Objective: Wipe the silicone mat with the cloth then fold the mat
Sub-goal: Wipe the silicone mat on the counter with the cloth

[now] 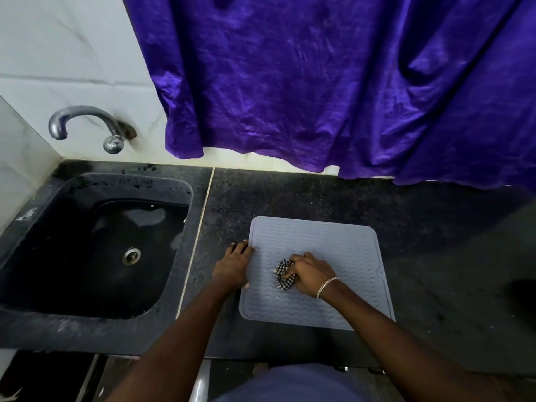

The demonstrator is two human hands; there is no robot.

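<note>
Head view: we see the silicone mat [333, 242] lying flat on the dark tabletop [319, 195], lower centre-right of frame. Our right hand [311, 274] has its fingers [295, 261] clenched round the checkered cloth [282, 275], pressed on the mat's mid-left. Left hand [233, 266] lies flat, fingers extended, touching the mat's left edge.

The grey silicone mat [333, 250] lies flat on the dark counter [319, 192], and the right hand [311, 275] grips a bunched checkered cloth [284, 274] against its middle, a bracelet [327, 286] at the wrist. The left hand [233, 266] presses down at the mat's left edge. Over to the left sits a black sink [179, 227] under a metal tap [87, 126], with a purple curtain [333, 82] hanging behind.
</note>
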